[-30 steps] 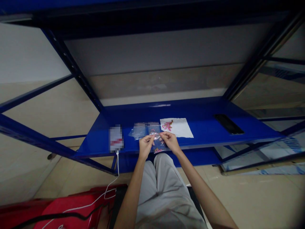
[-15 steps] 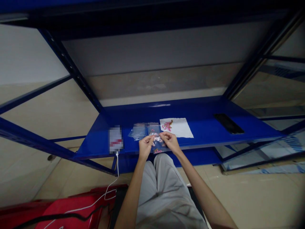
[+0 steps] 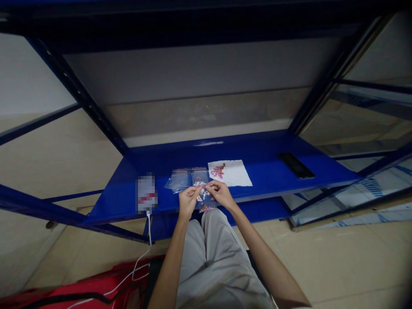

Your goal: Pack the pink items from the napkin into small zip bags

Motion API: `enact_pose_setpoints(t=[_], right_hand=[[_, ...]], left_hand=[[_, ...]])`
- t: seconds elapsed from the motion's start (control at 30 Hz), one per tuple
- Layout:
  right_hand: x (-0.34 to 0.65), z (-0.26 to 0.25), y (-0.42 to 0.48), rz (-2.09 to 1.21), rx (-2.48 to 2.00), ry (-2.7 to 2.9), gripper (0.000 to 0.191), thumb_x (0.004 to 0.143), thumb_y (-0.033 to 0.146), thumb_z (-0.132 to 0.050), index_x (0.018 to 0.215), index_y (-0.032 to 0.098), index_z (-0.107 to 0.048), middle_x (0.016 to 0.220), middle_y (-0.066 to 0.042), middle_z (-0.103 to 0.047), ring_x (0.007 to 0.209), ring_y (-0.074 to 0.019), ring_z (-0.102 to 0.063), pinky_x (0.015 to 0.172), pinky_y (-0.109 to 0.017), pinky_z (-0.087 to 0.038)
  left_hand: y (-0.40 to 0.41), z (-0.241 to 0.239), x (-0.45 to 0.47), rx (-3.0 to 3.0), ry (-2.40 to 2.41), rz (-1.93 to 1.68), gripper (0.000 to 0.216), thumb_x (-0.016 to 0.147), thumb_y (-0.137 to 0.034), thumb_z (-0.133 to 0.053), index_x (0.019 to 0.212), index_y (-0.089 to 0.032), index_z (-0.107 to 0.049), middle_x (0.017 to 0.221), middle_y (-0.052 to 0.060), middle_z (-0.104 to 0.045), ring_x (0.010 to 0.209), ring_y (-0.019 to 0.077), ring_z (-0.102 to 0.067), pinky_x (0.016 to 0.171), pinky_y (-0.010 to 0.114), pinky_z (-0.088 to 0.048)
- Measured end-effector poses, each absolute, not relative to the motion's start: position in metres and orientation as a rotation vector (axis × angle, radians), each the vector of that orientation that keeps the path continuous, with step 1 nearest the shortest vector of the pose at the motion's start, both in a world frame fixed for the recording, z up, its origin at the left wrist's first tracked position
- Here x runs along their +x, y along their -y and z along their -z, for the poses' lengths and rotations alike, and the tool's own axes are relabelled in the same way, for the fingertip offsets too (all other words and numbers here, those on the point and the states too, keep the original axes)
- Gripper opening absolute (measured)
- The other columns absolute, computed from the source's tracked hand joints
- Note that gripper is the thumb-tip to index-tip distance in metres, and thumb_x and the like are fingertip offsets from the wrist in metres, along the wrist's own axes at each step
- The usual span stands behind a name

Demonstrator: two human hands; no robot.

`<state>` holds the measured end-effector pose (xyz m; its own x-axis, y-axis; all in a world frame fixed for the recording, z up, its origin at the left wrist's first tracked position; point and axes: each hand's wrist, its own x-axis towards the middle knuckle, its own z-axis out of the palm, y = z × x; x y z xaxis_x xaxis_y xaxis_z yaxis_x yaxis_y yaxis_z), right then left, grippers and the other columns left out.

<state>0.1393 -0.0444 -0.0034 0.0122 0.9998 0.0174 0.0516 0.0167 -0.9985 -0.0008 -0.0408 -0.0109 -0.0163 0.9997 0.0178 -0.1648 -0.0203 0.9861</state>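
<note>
My left hand [image 3: 187, 200] and my right hand [image 3: 219, 193] pinch the top edge of a small clear plastic bag [image 3: 202, 196] between them, just above the front edge of the blue metal shelf [image 3: 267, 156]. Small pink pieces show inside the bag. Behind my hands lie more clear bags [image 3: 180, 179] on the shelf. To their right a white sheet of paper [image 3: 234, 174] carries a heap of small pink pieces [image 3: 218, 171].
A blurred small device [image 3: 146, 194] with a white cable [image 3: 141, 253] lies at the shelf's left front. A black phone [image 3: 296, 165] lies at the right. Blue uprights frame the shelf. A red object [image 3: 96, 287] sits on the floor at lower left.
The view has shifted a little, so the shelf and things sit further left in the frame. My hands stay pinched on the bag, with only slight finger movement.
</note>
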Motion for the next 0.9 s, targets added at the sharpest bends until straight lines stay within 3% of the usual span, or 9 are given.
enact_pose_setpoints(t=[0.13,0.3,0.47,0.57,0.7,0.9], right_hand=[[0.136,0.002,0.045,-1.113,-1.259,1.234,0.032,0.066,0.047,-0.063,0.071,0.015,-0.059,0.045,0.005,-0.05,0.035,-0.0081,-0.046,0.033,-0.019,-0.042],[0.139,0.0,0.044,-1.168,-1.199,1.199,0.031,0.064,0.044,-0.066,0.068,0.014,-0.059,0.046,0.005,-0.05,0.038,-0.0081,-0.049,0.035,-0.019,-0.045],[0.149,-0.002,0.043,-1.333,-1.082,1.193,0.034,0.068,0.044,-0.064,0.085,0.014,-0.067,0.071,-0.003,-0.065,0.058,-0.013,-0.059,0.041,-0.02,-0.05],[0.152,-0.001,0.042,-1.34,-1.078,1.132,0.039,0.068,0.045,-0.063,0.092,0.015,-0.067,0.081,-0.005,-0.067,0.061,-0.0146,-0.06,0.041,-0.022,-0.05],[0.15,0.0,0.042,-1.252,-1.131,1.101,0.037,0.066,0.046,-0.063,0.085,0.014,-0.067,0.069,-0.004,-0.065,0.053,-0.0136,-0.056,0.037,-0.021,-0.045],[0.147,0.003,0.038,-1.131,-1.196,1.196,0.036,0.069,0.05,-0.059,0.073,0.015,-0.061,0.054,0.001,-0.054,0.043,-0.0088,-0.044,0.037,-0.018,-0.034]], left_hand=[[0.041,0.01,-0.001,1.108,-1.086,-1.319,0.021,0.063,-0.032,-0.069,0.066,-0.012,-0.065,0.058,0.001,-0.064,0.047,0.0092,-0.056,0.045,0.018,-0.042],[0.041,0.005,0.001,1.105,-1.105,-1.334,0.023,0.063,-0.033,-0.069,0.071,-0.012,-0.065,0.064,0.004,-0.067,0.051,0.0111,-0.059,0.046,0.019,-0.044],[0.041,0.004,0.001,1.04,-1.109,-1.331,0.028,0.064,-0.036,-0.069,0.078,-0.012,-0.067,0.07,0.006,-0.069,0.044,0.0077,-0.054,0.039,0.017,-0.038],[0.042,0.004,0.001,1.004,-1.112,-1.305,0.031,0.063,-0.039,-0.069,0.08,-0.012,-0.069,0.068,0.004,-0.069,0.036,0.0038,-0.045,0.034,0.016,-0.033],[0.04,0.003,0.002,0.964,-1.141,-1.296,0.035,0.061,-0.041,-0.069,0.08,-0.011,-0.069,0.066,0.004,-0.068,0.031,0.0008,-0.035,0.03,0.015,-0.026],[0.038,0.003,0.004,1.027,-1.153,-1.264,0.033,0.065,-0.042,-0.066,0.074,-0.01,-0.067,0.064,0.005,-0.068,0.035,0.0052,-0.045,0.033,0.017,-0.031]])
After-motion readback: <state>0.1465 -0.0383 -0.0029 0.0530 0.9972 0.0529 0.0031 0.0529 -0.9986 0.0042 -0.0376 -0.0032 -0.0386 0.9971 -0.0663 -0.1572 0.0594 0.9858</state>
